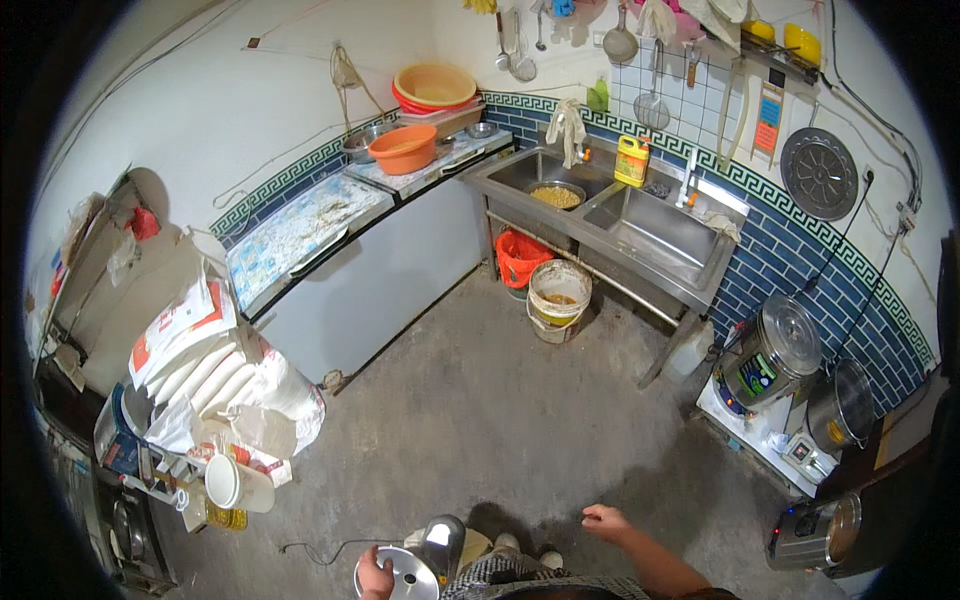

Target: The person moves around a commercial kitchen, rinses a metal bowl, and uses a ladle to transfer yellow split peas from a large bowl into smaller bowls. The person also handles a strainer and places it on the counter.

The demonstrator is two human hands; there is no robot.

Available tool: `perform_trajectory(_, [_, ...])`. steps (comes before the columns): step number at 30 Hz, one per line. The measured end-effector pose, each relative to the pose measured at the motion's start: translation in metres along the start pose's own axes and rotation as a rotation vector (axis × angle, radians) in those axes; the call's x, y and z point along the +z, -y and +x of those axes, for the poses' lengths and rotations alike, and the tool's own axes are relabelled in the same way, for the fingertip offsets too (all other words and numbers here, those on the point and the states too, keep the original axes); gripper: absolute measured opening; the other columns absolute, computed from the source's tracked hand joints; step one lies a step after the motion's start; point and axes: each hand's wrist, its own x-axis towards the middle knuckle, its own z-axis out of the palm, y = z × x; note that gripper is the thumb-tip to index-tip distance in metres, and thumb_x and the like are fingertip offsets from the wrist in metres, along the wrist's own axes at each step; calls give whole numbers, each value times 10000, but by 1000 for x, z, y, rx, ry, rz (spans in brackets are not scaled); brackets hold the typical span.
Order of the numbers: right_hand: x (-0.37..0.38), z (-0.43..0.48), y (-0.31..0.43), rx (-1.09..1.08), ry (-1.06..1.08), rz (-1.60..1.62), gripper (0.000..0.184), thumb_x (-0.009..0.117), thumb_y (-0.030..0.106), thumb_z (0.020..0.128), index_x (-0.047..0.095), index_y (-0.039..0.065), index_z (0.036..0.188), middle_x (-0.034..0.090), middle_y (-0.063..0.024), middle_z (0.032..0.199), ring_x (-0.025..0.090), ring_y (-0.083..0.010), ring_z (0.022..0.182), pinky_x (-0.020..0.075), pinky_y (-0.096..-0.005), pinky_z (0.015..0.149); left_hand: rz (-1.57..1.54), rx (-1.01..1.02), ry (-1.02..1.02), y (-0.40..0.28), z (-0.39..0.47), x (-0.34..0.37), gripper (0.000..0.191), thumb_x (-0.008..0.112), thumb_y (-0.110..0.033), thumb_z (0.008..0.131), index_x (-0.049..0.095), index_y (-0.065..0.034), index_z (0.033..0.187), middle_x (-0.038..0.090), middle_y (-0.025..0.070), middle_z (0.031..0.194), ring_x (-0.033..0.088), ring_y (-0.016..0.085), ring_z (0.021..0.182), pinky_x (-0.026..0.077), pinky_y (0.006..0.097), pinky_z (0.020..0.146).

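At the bottom of the view my left hand is over the left rim of a round metal hopper with a dark hole in its middle. Whether the fingers grip the rim is unclear. Beside the hopper is the dark, shiny rounded housing of a machine on the floor, with a cord trailing left. My right hand hangs over the bare floor, fingers loosely curled; I make out no object in it. My shoes and a checked garment show between the hands.
Ahead stands a double steel sink holding a bowl of yellow beans. Below it sit a white bucket and a red-lined bucket. Left are a flour-dusted chest freezer, sacks and a white tub; right, steel pots.
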Motion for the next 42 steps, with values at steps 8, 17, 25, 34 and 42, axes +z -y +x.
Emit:
perform_trajectory(8, [-32, 91, 65, 22, 248, -196, 484, 657, 296, 889, 550, 13, 1266, 615, -143, 1229, 583, -245, 1141, 463, -358, 947, -76, 34, 49, -82, 99, 9, 448, 683, -163, 752, 588, -33, 1170, 645, 192, 1052, 633, 332, 942, 507, 435, 823])
perform_trajectory(17, [-115, 204, 234, 70, 168, -345, 542, 608, 297, 891, 487, 5, 1332, 569, -192, 1293, 554, -315, 1184, 454, -398, 970, -254, -11, 67, -174, 320, -23, 418, 663, -148, 803, 594, -54, 1205, 689, 174, 1042, 693, 310, 864, 538, 389, 793])
perform_trajectory(25, [-137, 340, 328, -1, 110, -430, 557, 605, 240, 849, 483, 43, 1355, 572, -184, 1289, 557, -346, 1165, 453, -415, 970, -249, 110, 110, -246, 484, -48, 308, 637, -162, 818, 645, -83, 1116, 701, 144, 981, 687, 294, 846, 535, 389, 765])
perform_trajectory(34, [-186, 553, 487, -320, 184, -714, 506, 593, 206, 870, 486, 53, 1340, 519, -193, 1326, 507, -355, 1205, 419, -434, 1001, 10, 82, 71, -297, 600, -66, 219, 641, -221, 816, 690, -134, 1011, 699, 129, 834, 675, 328, 760, 536, 411, 671])
perform_trajectory(42, [-184, 699, 689, -520, 266, -837, 483, 566, 216, 892, 480, 82, 1348, 526, -166, 1325, 495, -347, 1214, 412, -436, 1008, -84, -134, -290, -352, 694, -107, 162, 642, -145, 818, 693, -82, 957, 685, 147, 780, 668, 320, 686, 527, 397, 628])
